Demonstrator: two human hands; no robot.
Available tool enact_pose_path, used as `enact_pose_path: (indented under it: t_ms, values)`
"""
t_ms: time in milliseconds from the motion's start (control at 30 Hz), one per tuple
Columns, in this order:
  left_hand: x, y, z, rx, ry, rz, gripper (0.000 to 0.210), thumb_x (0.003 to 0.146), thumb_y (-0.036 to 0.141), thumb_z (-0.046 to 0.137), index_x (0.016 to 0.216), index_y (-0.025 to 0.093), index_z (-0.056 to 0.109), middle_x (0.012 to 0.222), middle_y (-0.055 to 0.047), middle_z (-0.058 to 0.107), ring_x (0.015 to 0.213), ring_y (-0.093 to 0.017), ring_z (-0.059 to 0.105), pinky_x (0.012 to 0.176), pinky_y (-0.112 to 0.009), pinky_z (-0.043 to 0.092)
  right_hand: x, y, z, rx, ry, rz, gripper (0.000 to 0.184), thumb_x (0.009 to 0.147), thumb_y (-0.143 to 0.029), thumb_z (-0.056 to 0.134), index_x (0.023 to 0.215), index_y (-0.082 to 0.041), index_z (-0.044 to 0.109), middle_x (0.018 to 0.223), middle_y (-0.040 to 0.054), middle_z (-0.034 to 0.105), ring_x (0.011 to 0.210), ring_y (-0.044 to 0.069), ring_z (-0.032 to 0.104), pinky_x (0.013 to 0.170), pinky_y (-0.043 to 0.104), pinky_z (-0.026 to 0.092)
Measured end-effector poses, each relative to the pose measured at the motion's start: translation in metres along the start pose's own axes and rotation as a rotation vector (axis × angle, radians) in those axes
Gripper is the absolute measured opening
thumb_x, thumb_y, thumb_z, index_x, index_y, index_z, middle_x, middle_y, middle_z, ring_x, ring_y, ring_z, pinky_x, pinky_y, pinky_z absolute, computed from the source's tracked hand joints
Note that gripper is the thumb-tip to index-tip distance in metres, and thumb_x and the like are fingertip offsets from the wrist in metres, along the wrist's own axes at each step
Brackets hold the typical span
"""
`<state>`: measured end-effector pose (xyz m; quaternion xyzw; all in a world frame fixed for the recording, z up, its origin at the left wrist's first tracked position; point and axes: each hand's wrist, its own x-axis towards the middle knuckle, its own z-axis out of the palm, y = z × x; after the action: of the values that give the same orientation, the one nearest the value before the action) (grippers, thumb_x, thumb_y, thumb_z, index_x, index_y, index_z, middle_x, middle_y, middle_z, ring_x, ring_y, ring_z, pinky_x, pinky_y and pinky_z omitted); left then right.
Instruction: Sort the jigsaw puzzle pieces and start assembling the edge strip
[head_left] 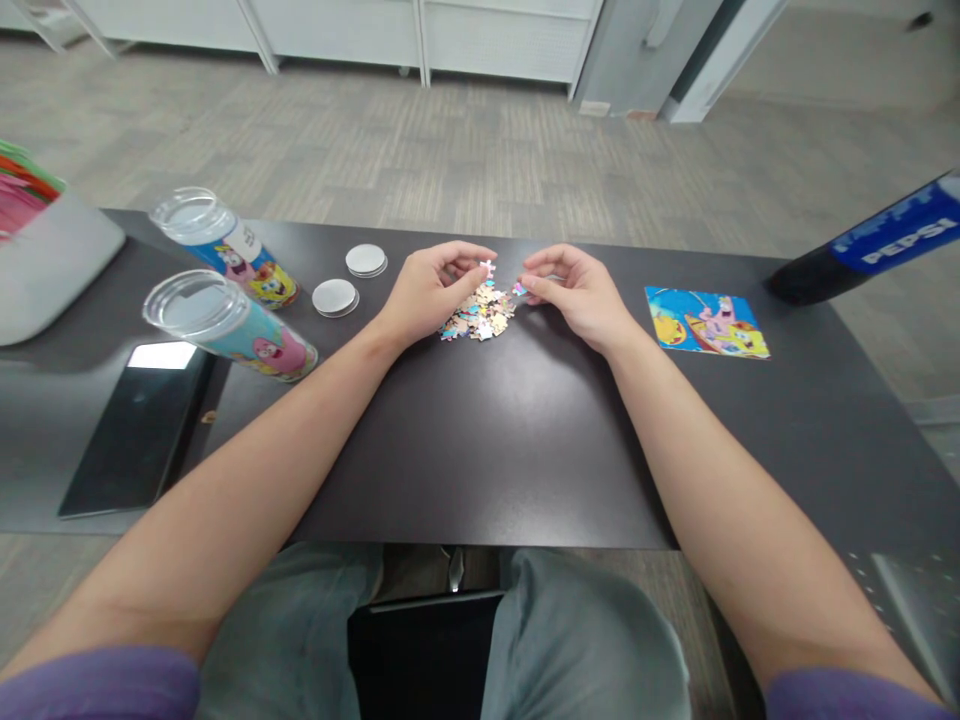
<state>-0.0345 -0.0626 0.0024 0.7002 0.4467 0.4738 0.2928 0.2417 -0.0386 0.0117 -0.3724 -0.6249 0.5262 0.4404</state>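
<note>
Head view: the left hand (427, 290) pinches a small pale jigsaw piece (489, 268); the right hand (583, 290), grip likewise clamped, holds a pink-and-blue jigsaw piece (519, 289), both by the multicoloured jigsaw heap (484, 316) on the dark grey tabletop (480, 440). Sorting seems in hand; the next move likely calls for delicate turning.

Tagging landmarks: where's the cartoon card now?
In the head view, the cartoon card lies on the table, right of centre, between the right hand and the Pepsi container.
</note>
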Motion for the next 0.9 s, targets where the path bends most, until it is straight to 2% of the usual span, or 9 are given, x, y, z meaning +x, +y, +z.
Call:
enact_pose_path:
  t_ms: [200, 300, 400, 500, 600, 733, 900]
  values:
    - [-0.001, 0.004, 0.0, -0.065, -0.036, -0.035, 0.032, 0.113, 0.044, 0.09, 0.135, 0.022, 0.098, 0.118, -0.009, 0.098, 0.101, -0.02, 0.089, 0.085, -0.028, 0.068, -0.003, -0.008, 0.004, 0.017, 0.022, 0.003, 0.056, 0.076, -0.055, 0.125, 0.107, -0.032, 0.085, 0.103, 0.0005, 0.088, 0.097, 0.024, 0.081, 0.08, 0.035, 0.07]
    - [-0.001, 0.004, -0.001, -0.055, -0.04, -0.04, 0.031, 0.114, 0.043, 0.089, 0.135, 0.021, 0.097, 0.12, -0.01, 0.098, 0.103, -0.02, 0.091, 0.087, -0.029, 0.07, -0.003, -0.009, 0.003, -0.007, 0.033, 0.019, 0.057, 0.076, -0.06, 0.124, 0.107, -0.033, 0.084, 0.103, 0.0011, 0.089, 0.1, 0.025, 0.083, 0.08, 0.036, 0.069]
    - [-0.001, 0.003, -0.002, -0.042, -0.036, -0.034, 0.028, 0.114, 0.041, 0.09, 0.132, 0.021, 0.097, 0.117, -0.009, 0.097, 0.098, -0.019, 0.088, 0.084, -0.028, 0.068, -0.002, -0.007, 0.001, -0.004, 0.025, 0.039, 0.057, 0.079, -0.057, 0.123, 0.109, -0.032, 0.081, 0.103, 0.0021, 0.088, 0.103, 0.027, 0.087, 0.081, 0.038, 0.071]
    - [-0.001, 0.003, -0.002, -0.012, -0.03, -0.014, 0.026, 0.113, 0.037, 0.091, 0.133, 0.022, 0.096, 0.108, -0.006, 0.094, 0.084, -0.015, 0.079, 0.076, -0.026, 0.062, 0.0, -0.004, -0.001, 0.013, 0.021, 0.047, 0.055, 0.084, -0.051, 0.12, 0.111, -0.031, 0.077, 0.103, 0.0028, 0.086, 0.103, 0.027, 0.089, 0.081, 0.038, 0.072]
    - [-0.002, 0.005, -0.001, 0.042, -0.011, 0.023, 0.022, 0.112, 0.029, 0.086, 0.132, 0.025, 0.096, 0.103, -0.003, 0.091, 0.078, -0.013, 0.072, 0.072, -0.025, 0.057, 0.001, -0.003, -0.001, 0.02, 0.023, 0.054, 0.054, 0.083, -0.05, 0.119, 0.11, -0.032, 0.076, 0.103, 0.0023, 0.085, 0.103, 0.027, 0.089, 0.08, 0.037, 0.072]
    - [-0.003, 0.011, 0.0, 0.151, -0.021, 0.064, 0.021, 0.111, 0.023, 0.077, 0.117, 0.023, 0.097, 0.112, -0.005, 0.095, 0.094, -0.017, 0.08, 0.091, -0.029, 0.065, 0.0, -0.006, 0.003, 0.038, 0.031, 0.04, 0.059, 0.076, -0.055, 0.121, 0.107, -0.033, 0.076, 0.099, 0.0005, 0.084, 0.101, 0.027, 0.088, 0.077, 0.035, 0.07]
    - [-0.006, 0.017, -0.002, 0.225, -0.063, 0.082, 0.025, 0.105, 0.022, 0.077, 0.114, 0.024, 0.1, 0.115, -0.006, 0.096, 0.104, -0.022, 0.085, 0.104, -0.035, 0.069, -0.001, -0.009, 0.01, -0.032, 0.044, 0.007, 0.06, 0.077, -0.065, 0.12, 0.104, -0.034, 0.077, 0.094, 0.0002, 0.082, 0.099, 0.028, 0.084, 0.075, 0.037, 0.065]
